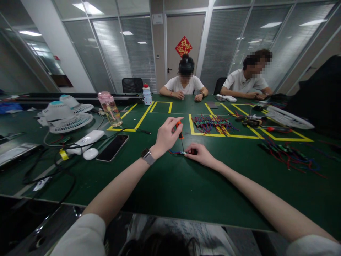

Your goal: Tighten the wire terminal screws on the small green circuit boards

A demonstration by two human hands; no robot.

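Driving a screw, the left hand (165, 137) gripped the screwdriver (180, 132) upright over the small wired board (183, 153) that the right hand (200, 154) pinned to the surface (170, 188), needing steady downward turning.

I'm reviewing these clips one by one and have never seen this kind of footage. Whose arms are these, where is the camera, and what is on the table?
The one picture comes from a camera worn on a person's head, looking forward and down, so the two bare arms are that person's own. The left hand, with a watch on its wrist, holds a small orange-handled screwdriver upright, tip down on a little wired board. The right hand pins that board to the green table. To the left lie a phone, a pink bottle and small fans. A pile of wired boards sits in a yellow-taped box. Two other people sit at the far side, hands on the table.
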